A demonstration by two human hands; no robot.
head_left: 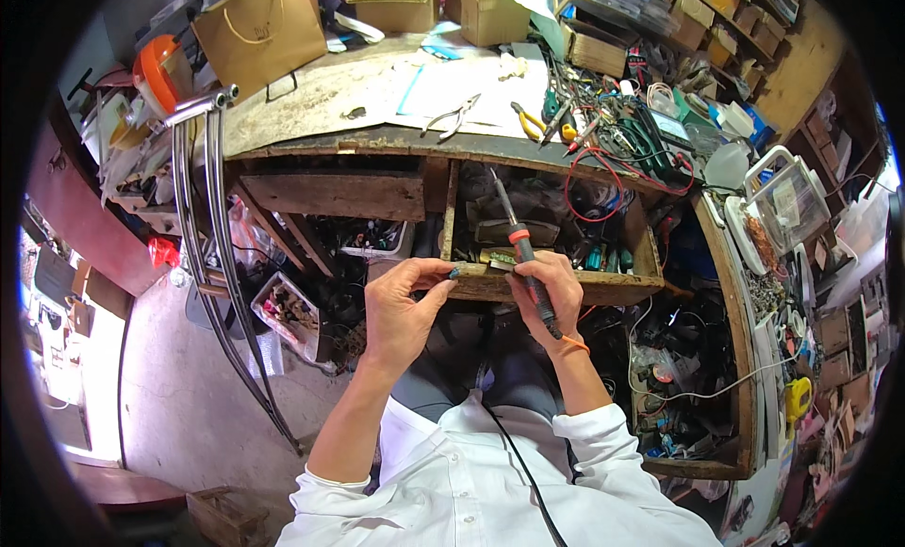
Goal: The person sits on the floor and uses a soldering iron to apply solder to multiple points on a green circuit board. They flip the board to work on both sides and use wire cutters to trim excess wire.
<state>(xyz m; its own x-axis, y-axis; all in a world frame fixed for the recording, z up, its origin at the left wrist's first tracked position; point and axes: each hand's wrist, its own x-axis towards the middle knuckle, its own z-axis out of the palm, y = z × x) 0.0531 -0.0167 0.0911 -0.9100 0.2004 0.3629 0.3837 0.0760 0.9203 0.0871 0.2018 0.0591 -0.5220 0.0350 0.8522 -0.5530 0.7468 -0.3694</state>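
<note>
The right hand [551, 291] is wrapped around the handle of a soldering iron [534, 288], which has a red band; its slim tip slants up and left, away from the body, over an open drawer [617, 287]. An orange cord [574, 343] lies by that wrist. The left hand [405, 302] pinches a tiny bluish piece [454, 274] between thumb and forefinger, at the left end of the drawer's wooden front edge; its exact form is too small to tell. The two hands are near each other but apart, both in front of the lap. Just beside the right fingertips is a small green piece [502, 258]; whether they touch it cannot be told. Inside the drawer, small tools and parts lie jumbled. Beyond it, on the worn bench [330, 109], silver pliers [452, 116] lie with the handles spread, and yellow-handled pliers [528, 123] lie to their right. A red wire [568, 191] loops down from the tool heap over the drawer. Farther out are a paper bag [264, 43] at the back left, a curved metal frame [218, 208] to the left and a yellow tape measure [798, 396] at the far right.
</note>
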